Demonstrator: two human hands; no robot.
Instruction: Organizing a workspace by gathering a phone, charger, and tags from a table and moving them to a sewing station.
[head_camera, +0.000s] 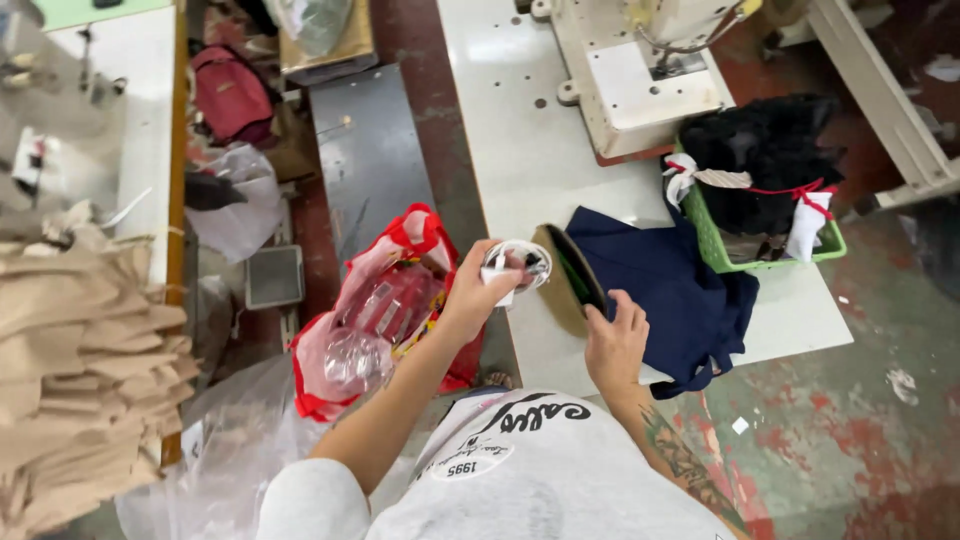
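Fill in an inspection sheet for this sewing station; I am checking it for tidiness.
Surface: white sewing table, worn, with small holes.
Job's things: coiled white cord and dark flat oval piece.
Clutter: navy blue cloth draped over the table edge; green plastic basket of black fabric.
Hands: left hand holds the cord; right hand grips the oval piece.
Cables: nothing seen beyond the held cord.
Surroundings: cream sewing machine; red and clear plastic bag; stack of beige cloth pieces; red painted floor.
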